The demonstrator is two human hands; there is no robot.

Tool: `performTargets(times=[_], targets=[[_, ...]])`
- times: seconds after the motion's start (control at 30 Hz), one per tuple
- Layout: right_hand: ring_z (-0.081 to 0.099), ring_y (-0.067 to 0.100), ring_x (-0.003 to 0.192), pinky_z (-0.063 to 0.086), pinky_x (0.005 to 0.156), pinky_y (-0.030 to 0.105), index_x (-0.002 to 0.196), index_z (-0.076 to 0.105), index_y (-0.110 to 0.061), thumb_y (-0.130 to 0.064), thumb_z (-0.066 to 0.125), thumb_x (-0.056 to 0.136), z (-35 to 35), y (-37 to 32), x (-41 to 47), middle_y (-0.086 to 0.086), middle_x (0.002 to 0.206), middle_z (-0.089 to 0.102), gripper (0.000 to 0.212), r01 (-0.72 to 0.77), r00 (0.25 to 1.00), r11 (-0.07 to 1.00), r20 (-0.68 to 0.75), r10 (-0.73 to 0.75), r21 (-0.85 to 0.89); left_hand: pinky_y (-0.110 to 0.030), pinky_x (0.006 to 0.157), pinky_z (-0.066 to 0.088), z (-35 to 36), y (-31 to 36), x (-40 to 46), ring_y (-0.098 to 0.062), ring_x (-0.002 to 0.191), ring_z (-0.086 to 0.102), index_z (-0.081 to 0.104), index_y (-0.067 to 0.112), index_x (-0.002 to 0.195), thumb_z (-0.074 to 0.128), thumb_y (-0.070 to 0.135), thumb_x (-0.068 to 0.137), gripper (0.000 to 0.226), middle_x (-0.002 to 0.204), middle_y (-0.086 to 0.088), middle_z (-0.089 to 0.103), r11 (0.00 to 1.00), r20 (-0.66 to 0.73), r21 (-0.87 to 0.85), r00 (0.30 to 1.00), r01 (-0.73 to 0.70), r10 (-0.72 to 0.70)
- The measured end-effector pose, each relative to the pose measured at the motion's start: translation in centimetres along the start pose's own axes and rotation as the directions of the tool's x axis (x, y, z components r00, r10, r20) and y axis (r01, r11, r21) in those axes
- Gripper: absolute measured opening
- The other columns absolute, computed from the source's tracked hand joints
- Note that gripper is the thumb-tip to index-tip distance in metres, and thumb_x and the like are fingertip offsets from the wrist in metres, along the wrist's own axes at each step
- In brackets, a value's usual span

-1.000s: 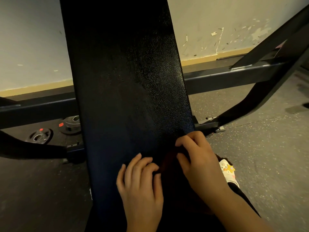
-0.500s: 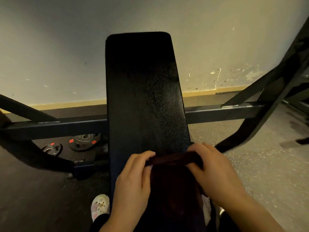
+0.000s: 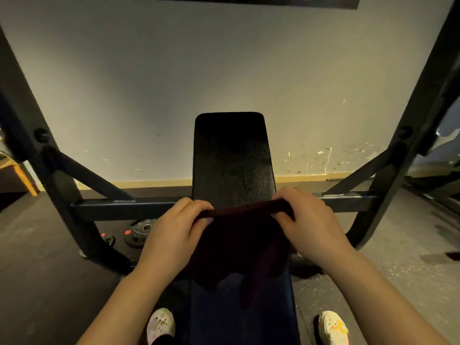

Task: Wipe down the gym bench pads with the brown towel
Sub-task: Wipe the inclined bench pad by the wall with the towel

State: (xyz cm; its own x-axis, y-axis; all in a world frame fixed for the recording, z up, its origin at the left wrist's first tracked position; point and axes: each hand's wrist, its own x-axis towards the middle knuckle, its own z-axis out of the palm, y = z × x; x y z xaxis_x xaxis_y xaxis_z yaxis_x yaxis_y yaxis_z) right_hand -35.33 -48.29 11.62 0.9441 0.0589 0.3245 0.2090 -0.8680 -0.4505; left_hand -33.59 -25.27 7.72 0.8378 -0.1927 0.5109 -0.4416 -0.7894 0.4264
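- Pale, scuffed wall and dark floor frame a black bench pad running toward 12 o'clock.
- Brown towel hangs over the pad's near part, its top edge stretched taut across the pad.
- Left hand pinches the towel's edge at 9 o'clock; right hand grips it at 3 o'clock.
- Black metal frame crosses behind; weight plates lie at 9 o'clock.
- Light shoes flank the bench at 6 o'clock.

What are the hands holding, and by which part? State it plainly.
Both hands, left hand and right hand, grip the brown towel by its top edge, one at each end.
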Motion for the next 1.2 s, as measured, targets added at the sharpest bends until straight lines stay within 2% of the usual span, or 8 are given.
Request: performTargets(times=[0.13,0.4,0.73,0.8,0.9,0.97,1.07,1.2], targets=[[0.055,0.012,0.089,0.042,0.073,0.031,0.096,0.054,-0.033,-0.031,0.060,0.096,-0.7,-1.3,-0.6,-0.012,0.093,0.057,0.006,-0.018,1.000,1.000,0.001,0.018,-0.008,-0.028,0.084,0.048,-1.9,0.2,-0.9,-0.012,0.102,0.059,0.068,0.024,0.113,0.063,0.019,0.094,0.020,0.107,0.011,0.061,0.994,0.012,0.102,0.999,0.032,-0.033],[0.052,0.003,0.086,0.037,0.066,0.021,0.092,0.060,-0.031,-0.031,0.068,0.091,0.1,-1.3,1.9,-0.013,0.093,0.058,0.008,-0.003,0.984,0.998,0.179,-0.009,0.066,-0.038,0.080,0.050,-2.3,-2.0,-0.3,-0.015,0.091,0.066,0.071,0.028,0.100,0.072,0.024,0.087,0.013,0.096,0.013,0.068,0.974,-0.067,0.182,0.990,0.134,-0.124],[0.054,0.012,0.085,0.039,0.069,0.027,0.091,0.056,-0.030,-0.026,0.065,0.093,3.6,-2.2,20.2,-0.008,0.094,0.057,0.010,0.083,0.984,0.996,0.155,-0.084,0.014,-0.038,0.080,0.047,2.3,-9.6,15.4,-0.023,0.096,0.059,0.068,0.021,0.111,0.059,0.015,0.095,0.018,0.107,-0.001,0.067,0.957,-0.317,0.140,0.927,0.253,-0.199],[0.055,0.013,0.087,0.039,0.067,0.026,0.099,0.059,-0.027,-0.025,0.064,0.094,5.3,-1.8,25.1,-0.004,0.101,0.058,0.007,0.078,0.994,0.995,0.075,-0.082,0.059,-0.041,0.087,0.043,4.3,-11.5,20.0,-0.027,0.108,0.055,0.065,0.019,0.120,0.060,0.013,0.095,0.026,0.119,-0.006,0.062,0.945,-0.401,0.086,0.879,0.316,-0.258],[0.053,0.020,0.106,0.039,0.082,0.025,0.131,0.051,-0.022,-0.026,0.062,0.095,9.6,-0.3,29.8,0.002,0.132,0.042,0.038,0.074,0.997,0.997,-0.023,-0.073,0.031,-0.049,0.094,0.043,9.1,-13.3,23.6,-0.032,0.121,0.049,0.055,0.018,0.134,0.066,0.015,0.090,0.046,0.134,-0.012,0.051,0.926,-0.463,0.005,0.821,0.378,-0.333],[0.044,0.025,0.127,0.041,0.097,0.031,0.143,0.041,-0.022,-0.030,0.061,0.095,13.2,1.5,30.5,0.002,0.147,0.031,0.053,0.107,0.994,0.989,0.009,-0.107,-0.106,-0.054,0.094,0.047,13.5,-13.8,22.9,-0.034,0.123,0.051,0.051,0.018,0.136,0.067,0.021,0.087,0.052,0.136,-0.013,0.050,0.935,-0.444,0.037,0.845,0.352,-0.300],[0.034,0.028,0.142,0.034,0.112,0.051,0.145,0.042,-0.025,-0.040,0.054,0.096,17.8,5.0,29.2,0.004,0.156,0.033,0.053,0.251,0.966,0.894,0.044,-0.253,-0.372,-0.058,0.096,0.048,19.2,-14.3,20.3,-0.036,0.132,0.049,0.044,0.024,0.142,0.044,0.041,0.096,0.049,0.145,-0.014,0.049,0.932,-0.286,0.181,0.924,0.314,-0.255],[0.030,0.024,0.145,0.029,0.113,0.051,0.148,0.036,-0.027,-0.051,0.028,0.101,19.7,9.4,28.6,0.004,0.157,0.035,0.054,0.274,0.952,0.891,-0.031,-0.305,-0.363,-0.055,0.104,0.038,21.3,-14.8,20.3,-0.035,0.141,0.039,0.041,0.028,0.147,0.024,0.053,0.100,0.056,0.153,-0.013,0.041,0.906,-0.186,0.282,0.944,0.316,-0.271]])
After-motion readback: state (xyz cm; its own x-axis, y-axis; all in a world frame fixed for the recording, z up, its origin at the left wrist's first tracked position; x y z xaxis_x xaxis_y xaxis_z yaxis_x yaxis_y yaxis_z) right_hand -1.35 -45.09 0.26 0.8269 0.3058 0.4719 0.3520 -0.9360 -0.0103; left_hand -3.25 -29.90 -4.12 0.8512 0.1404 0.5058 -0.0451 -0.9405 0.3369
